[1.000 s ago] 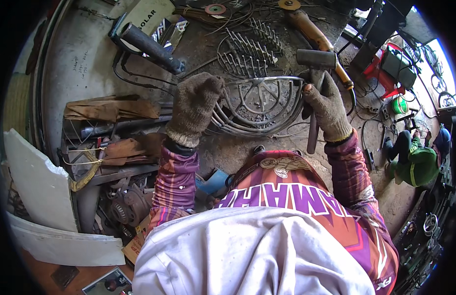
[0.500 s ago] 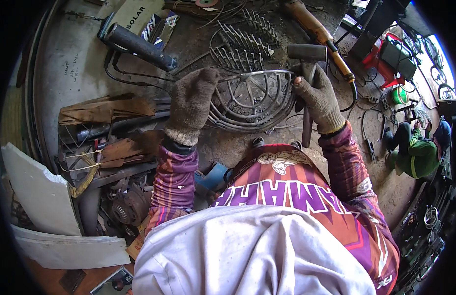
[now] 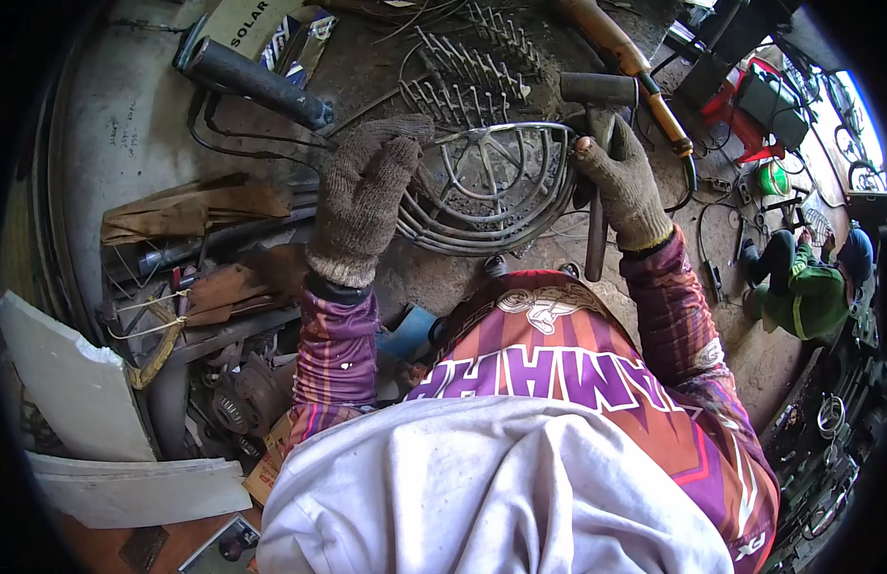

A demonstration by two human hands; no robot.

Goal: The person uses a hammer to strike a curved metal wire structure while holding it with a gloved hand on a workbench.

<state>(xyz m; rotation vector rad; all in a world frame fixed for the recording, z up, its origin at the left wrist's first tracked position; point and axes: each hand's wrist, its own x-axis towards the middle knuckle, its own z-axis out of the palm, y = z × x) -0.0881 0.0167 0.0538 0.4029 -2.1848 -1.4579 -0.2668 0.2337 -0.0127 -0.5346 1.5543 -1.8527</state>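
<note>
Both my hands wear brown knitted gloves and hold a half-round grille of bent metal rods (image 3: 491, 246) between them. It has several nested curved bars, with spokes fanning across the middle. My left hand (image 3: 364, 196) is closed round its left end, hiding that corner. At the right end, my right hand (image 3: 632, 189) pinches the rim, a bare thumb tip poking through the glove. The same hand also keeps hold of a hammer (image 3: 599, 89), its head above the fingers and its handle hanging down past the palm.
Beyond the grille stand rows of upright metal pins (image 3: 462, 91). An orange power tool (image 3: 644, 81) with a cable lies at far right, a dark pipe (image 3: 257, 84) at far left. Brown cloths (image 3: 199, 212) and scrap fill the left. Another person in green (image 3: 809, 298) crouches at right.
My left hand has shifted slightly left and turned, showing more of the back of its glove. The grille has tilted a little, while the right hand keeps its hold.
</note>
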